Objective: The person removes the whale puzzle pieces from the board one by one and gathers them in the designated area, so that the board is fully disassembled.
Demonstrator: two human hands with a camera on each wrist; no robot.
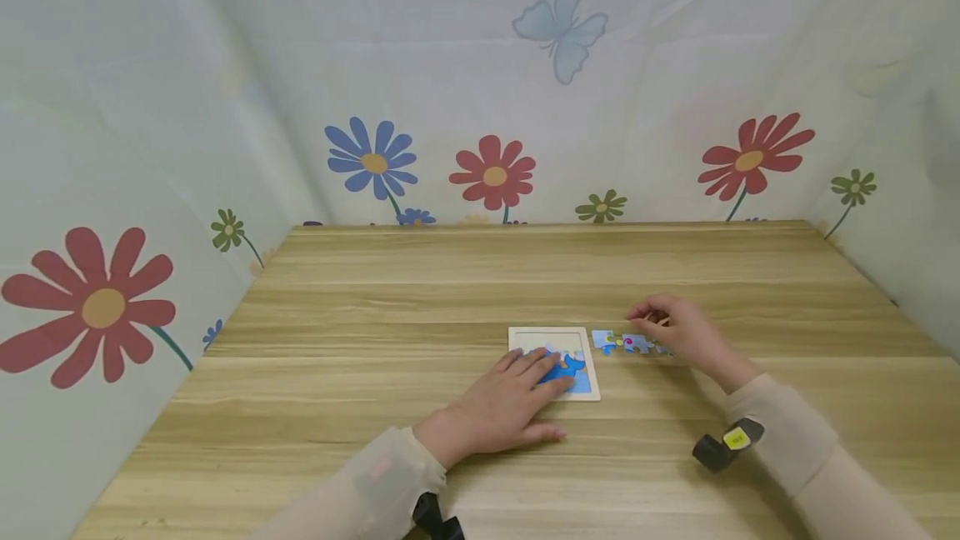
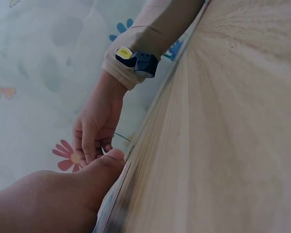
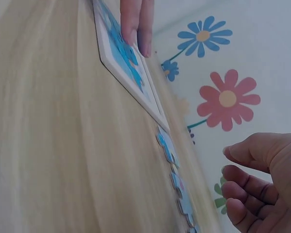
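Observation:
A small jigsaw puzzle in a white frame (image 1: 592, 373) lies on the table, its lower part filled with blue picture pieces (image 1: 579, 383). My left hand (image 1: 504, 402) rests on it with fingers spread, covering much of the picture. Just right of the frame, several loose puzzle pieces (image 1: 602, 341) lie in a row. Over the right part of that row hovers my right hand (image 1: 686, 333), fingers loosely bent. In the right wrist view a gap shows between the thumb (image 3: 242, 151) and the fingers, with nothing visible in it.
The wooden table (image 1: 360, 315) runs back to a white cloth (image 1: 420, 40) printed with flowers and a butterfly. Each wrist wears a small black camera; the right one (image 1: 723, 444) carries a yellow label.

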